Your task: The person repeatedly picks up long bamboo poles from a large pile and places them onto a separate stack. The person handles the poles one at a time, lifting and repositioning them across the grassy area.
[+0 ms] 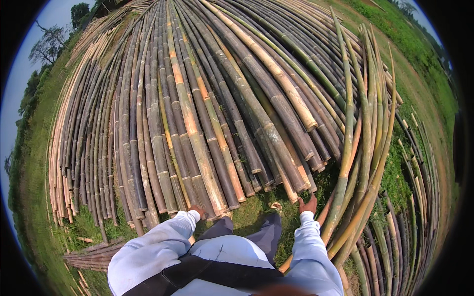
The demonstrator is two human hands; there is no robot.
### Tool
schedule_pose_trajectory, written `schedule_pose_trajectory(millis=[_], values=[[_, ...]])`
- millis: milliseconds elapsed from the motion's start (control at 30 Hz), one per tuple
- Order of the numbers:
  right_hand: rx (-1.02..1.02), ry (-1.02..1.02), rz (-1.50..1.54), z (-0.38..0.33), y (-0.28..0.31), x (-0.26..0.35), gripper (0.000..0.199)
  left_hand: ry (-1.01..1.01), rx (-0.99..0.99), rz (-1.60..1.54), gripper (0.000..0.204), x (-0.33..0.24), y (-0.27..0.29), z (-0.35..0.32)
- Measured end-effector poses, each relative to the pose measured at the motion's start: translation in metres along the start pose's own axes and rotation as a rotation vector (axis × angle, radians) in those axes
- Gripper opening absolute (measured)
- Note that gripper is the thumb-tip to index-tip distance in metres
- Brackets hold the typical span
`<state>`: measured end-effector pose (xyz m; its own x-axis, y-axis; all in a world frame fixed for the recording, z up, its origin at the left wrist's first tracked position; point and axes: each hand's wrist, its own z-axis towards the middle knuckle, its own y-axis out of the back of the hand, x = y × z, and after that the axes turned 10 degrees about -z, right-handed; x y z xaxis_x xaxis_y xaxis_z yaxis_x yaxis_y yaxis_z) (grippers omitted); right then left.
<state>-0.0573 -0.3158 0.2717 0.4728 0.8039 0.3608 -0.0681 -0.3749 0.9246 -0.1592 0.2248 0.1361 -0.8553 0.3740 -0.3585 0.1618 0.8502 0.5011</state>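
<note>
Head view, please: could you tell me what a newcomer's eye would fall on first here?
First, the huge spread of long bamboo poles lying side by side, fanning away up the frame, cut ends toward the person. Next, a greener bundle of thinner poles crossing on the right over the grass. At the bottom, the left hand and right hand, in pale sleeves, reach toward the pole ends.

Bright, even daylight with soft shadows; sharp centre, strong fisheye bending and black vignette at the rim.
</note>
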Motion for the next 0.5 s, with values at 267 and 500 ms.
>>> schedule_pose_trajectory(millis=[267,500], values=[[0.54,0.049,-0.37,0.091,-0.018,0.045,0.089,-0.034,0.046,-0.502,0.018,-0.032,-0.058,-0.098],[0.374,0.118,-0.415,0.065,-0.044,0.05,0.066,-0.104,0.211,-0.352,0.033,-0.061,-0.106,-0.147]])
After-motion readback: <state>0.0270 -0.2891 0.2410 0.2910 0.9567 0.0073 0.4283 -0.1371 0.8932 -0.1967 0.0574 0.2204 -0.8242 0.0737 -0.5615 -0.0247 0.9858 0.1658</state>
